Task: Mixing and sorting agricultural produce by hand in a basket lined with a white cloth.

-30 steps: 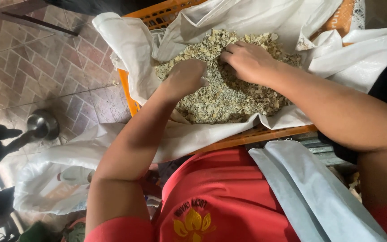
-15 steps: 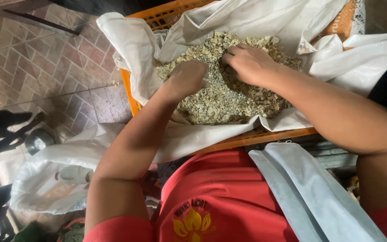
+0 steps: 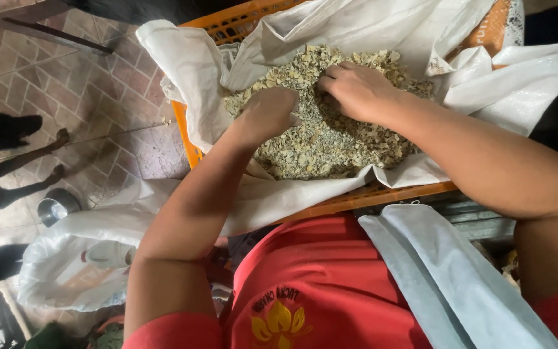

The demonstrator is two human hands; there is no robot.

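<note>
Soft, even light falls from above on the white sack cloth (image 3: 356, 26), which looks slightly overexposed. The tiled floor (image 3: 66, 90) at left is dimmer, its corners nearly black. The edges appear stretched, perhaps by a wide lens.

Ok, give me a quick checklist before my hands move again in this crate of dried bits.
1. Both hands on the pile: ok, left hand and right hand rest on the dried bits.
2. Grip on any bits: cannot tell, fingers curl into the pile.
3. White sack lining the crate: ok, edges folded over the rim.
4. Bits contained: ok, none seen spilled.
5. Floor nearby: not ok, metal bowl and second sack lie close.
</note>
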